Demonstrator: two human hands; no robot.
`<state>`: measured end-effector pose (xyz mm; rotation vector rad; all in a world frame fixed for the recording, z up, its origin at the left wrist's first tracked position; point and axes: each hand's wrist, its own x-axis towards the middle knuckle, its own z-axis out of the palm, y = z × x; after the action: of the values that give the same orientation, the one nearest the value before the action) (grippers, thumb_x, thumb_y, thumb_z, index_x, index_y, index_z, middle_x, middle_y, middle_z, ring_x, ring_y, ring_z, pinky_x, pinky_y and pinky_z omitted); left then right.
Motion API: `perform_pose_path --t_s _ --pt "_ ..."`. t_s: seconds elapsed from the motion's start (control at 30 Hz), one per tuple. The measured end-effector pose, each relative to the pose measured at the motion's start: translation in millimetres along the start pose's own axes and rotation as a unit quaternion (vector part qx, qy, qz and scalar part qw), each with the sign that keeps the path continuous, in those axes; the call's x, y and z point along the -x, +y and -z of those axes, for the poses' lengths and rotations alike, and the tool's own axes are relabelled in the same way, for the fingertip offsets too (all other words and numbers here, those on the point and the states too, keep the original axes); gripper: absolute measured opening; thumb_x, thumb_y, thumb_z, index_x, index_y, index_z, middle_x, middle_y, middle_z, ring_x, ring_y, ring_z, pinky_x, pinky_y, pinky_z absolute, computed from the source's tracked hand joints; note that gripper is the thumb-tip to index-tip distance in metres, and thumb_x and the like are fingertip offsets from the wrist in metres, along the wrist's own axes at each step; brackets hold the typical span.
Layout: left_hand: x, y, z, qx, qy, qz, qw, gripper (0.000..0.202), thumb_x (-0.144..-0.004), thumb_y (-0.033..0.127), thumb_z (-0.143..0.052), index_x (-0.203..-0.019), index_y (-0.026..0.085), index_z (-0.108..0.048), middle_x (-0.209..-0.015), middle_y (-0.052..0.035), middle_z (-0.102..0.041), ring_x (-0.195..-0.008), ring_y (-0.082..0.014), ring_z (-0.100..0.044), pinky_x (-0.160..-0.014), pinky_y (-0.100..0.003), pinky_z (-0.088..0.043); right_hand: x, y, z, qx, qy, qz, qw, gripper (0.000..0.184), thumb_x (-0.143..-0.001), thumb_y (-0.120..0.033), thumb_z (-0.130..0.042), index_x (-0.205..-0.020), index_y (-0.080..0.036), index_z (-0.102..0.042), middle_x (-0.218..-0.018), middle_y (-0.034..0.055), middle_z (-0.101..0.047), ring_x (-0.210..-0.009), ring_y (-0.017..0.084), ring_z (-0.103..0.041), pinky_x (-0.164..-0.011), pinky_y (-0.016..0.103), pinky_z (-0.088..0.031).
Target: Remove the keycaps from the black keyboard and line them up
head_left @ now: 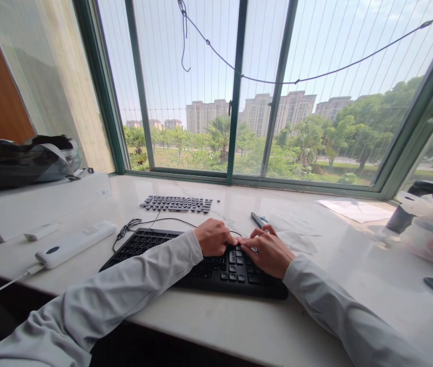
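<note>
Beneath the curled left hand (213, 238) and right hand (269, 252) (any pinch is hidden from view) lies a long black plastic keyboard (235, 288), square keys (232, 277) dished, sockets (134, 248) bare leftward; loose keycaps (178, 204) line up beyond.

The keyboard (212, 280) is black, long and low, lying flat with its key side up near the front edge of the desk (189, 315), its left end angled farther back than its right. Raised keys (233, 267) stand in its right part; the left part shows a dark grid, too small to make out fully, and the middle is partly covered. The cable (128, 227), thin and black, lies loosely bunched beside the left rear. Farther back, loose black keycaps (176, 204) lie in close rows, one small piece apart at their right
</note>
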<state>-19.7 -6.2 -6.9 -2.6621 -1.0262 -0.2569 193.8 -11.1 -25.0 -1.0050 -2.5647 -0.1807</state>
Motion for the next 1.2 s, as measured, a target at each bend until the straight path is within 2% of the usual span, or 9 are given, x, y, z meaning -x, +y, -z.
perform_pose_path --t_s 0.27,0.47,0.63,0.8,0.93,1.2 --pt "-2.8 4.3 -1.3 -0.024 -0.004 -0.006 1.0 0.026 -0.078 0.024 -0.056 -0.092 0.033 -0.077 -0.076 -0.0044 -0.074 -0.068 -0.0212 -0.067 -0.056 -0.029 -0.045 -1.6 -5.4 3.7 0.05 -0.031 0.006 0.998 0.032 -0.097 -0.033 -0.047 -0.091 -0.027 -0.077 -0.075 0.0043 -0.071 -0.087 0.019 -0.062 -0.096 0.039 -0.028" --pt "-1.2 2.7 -3.4 -0.015 0.001 -0.002 1.0 0.028 -0.078 0.025 -0.058 -0.096 0.036 -0.076 -0.075 -0.004 -0.074 -0.069 -0.0206 -0.068 -0.057 -0.027 -0.045 -0.4 -4.5 2.2 0.06 -0.009 0.01 0.998 0.029 -0.097 -0.032 -0.048 -0.093 -0.028 -0.077 -0.076 0.0043 -0.072 -0.084 0.019 -0.063 -0.093 0.038 -0.03" --pt "1.7 0.0 -3.8 0.004 0.018 0.04 0.999 0.041 -0.075 0.023 -0.059 -0.108 0.041 -0.072 -0.083 -0.0016 -0.076 -0.075 -0.0212 -0.07 -0.059 -0.027 -0.045 1.0 0.5 1.1 0.022 0.015 0.018 0.999 0.025 -0.096 -0.029 -0.05 -0.094 -0.029 -0.076 -0.088 0.0014 -0.075 -0.087 0.017 -0.063 -0.092 0.037 -0.029" --pt "2.1 1.3 -1.4 0.006 0.062 0.103 0.993 0.031 -0.082 0.024 -0.056 -0.103 0.035 -0.076 -0.084 -0.0046 -0.076 -0.075 -0.0211 -0.07 -0.062 -0.027 -0.046 1.9 5.0 -1.4 0.008 0.078 0.011 0.997 0.025 -0.097 -0.031 -0.049 -0.101 -0.029 -0.074 -0.101 0.0008 -0.075 -0.09 0.017 -0.062 -0.094 0.038 -0.026" --pt "0.8 -0.1 -4.4 -0.014 0.049 0.147 0.988 0.035 -0.079 0.02 -0.056 -0.104 0.035 -0.076 -0.084 -0.0061 -0.076 -0.077 -0.0233 -0.071 -0.064 -0.03 -0.047 1.4 5.0 -3.0 0.017 0.051 0.021 0.998 0.024 -0.098 -0.031 -0.05 -0.097 -0.03 -0.074 -0.106 -0.0008 -0.075 -0.094 0.018 -0.062 -0.091 0.04 -0.026" --pt "1.0 -1.8 -6.7 -0.015 0.027 0.163 0.986 0.036 -0.079 0.02 -0.054 -0.105 0.035 -0.075 -0.088 -0.0062 -0.076 -0.083 -0.0254 -0.072 -0.067 -0.033 -0.05 2.3 2.3 -2.1 0.012 0.03 0.018 0.999 0.025 -0.099 -0.033 -0.049 -0.099 -0.032 -0.074 -0.112 -0.0025 -0.073 -0.095 0.018 -0.062 -0.091 0.04 -0.027"
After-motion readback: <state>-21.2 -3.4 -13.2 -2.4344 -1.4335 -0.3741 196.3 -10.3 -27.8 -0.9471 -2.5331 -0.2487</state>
